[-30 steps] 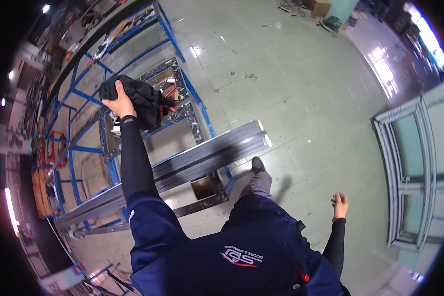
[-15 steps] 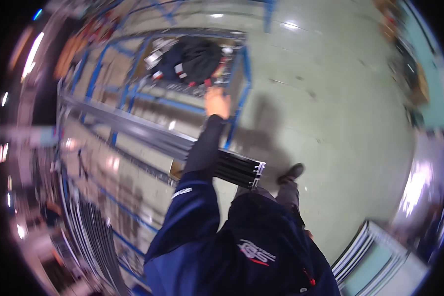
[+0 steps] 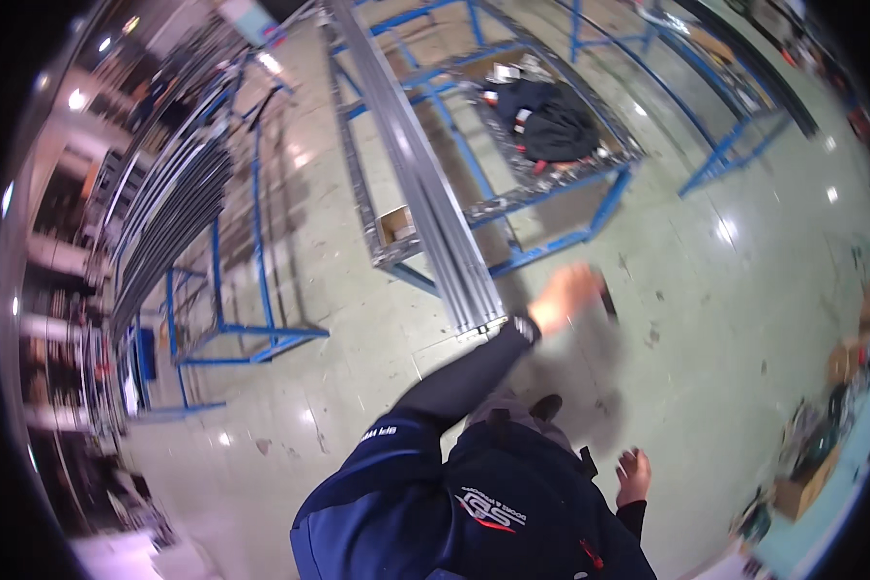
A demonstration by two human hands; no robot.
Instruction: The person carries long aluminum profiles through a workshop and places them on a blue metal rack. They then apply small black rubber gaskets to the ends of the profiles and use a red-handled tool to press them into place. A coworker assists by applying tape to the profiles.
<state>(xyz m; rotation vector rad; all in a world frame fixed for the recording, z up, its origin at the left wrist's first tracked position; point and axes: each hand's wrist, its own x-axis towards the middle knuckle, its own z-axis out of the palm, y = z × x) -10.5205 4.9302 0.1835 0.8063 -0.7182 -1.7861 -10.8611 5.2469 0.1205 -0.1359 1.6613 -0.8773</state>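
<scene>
What I have at the fingertips of my left hand (image 3: 563,298) is a small dark object (image 3: 608,298), nearly black, slim and longer than it is wide; my fingers cover part of it and it is too blurred for me to tell what it is or make out any detail on its face. I take the bundle of grey profiles (image 3: 411,169) as my landmark: the object is to the right of the bundle's near end, apart from it, with my hand between the two. Its visible part juts out past my fingers on the side away from the bundle, and its long edge slants much the same way as the profiles
</scene>
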